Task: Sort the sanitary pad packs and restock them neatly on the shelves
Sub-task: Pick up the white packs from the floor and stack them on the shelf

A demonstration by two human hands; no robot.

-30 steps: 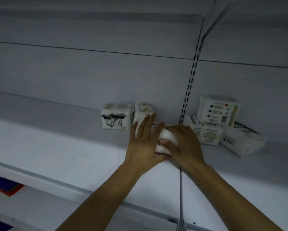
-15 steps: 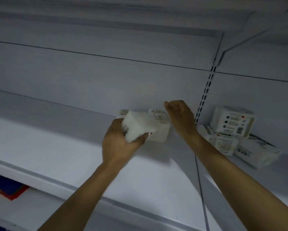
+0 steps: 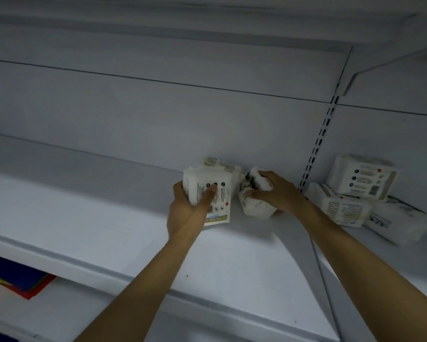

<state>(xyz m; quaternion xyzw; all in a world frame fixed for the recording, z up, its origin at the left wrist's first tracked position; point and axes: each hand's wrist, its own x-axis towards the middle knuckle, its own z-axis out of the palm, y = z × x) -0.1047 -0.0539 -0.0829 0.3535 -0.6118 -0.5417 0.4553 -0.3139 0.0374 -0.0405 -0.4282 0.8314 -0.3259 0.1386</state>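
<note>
My left hand (image 3: 186,213) grips a white sanitary pad pack (image 3: 216,196) with black printed icons, held upright at the back of the white shelf (image 3: 84,225). Another white pack (image 3: 222,165) stands just behind it against the back wall, mostly hidden. My right hand (image 3: 279,193) grips a second white pack with a dark drawing (image 3: 254,198), just right of the first. Past the slotted upright, three more packs are heaped: one on top (image 3: 361,177), one under it (image 3: 343,208), one lying tilted at the right (image 3: 400,223).
A slotted metal upright (image 3: 318,144) divides the shelf bays. The shelf's front lip (image 3: 133,275) runs across below my forearms. Coloured items, blue and red (image 3: 20,282), lie on the lower shelf at the left. Another shelf hangs overhead.
My left hand has turned its pack so the printed face shows and set it down by the back wall. My right hand, free before, now grips the pack with the dark drawing.
</note>
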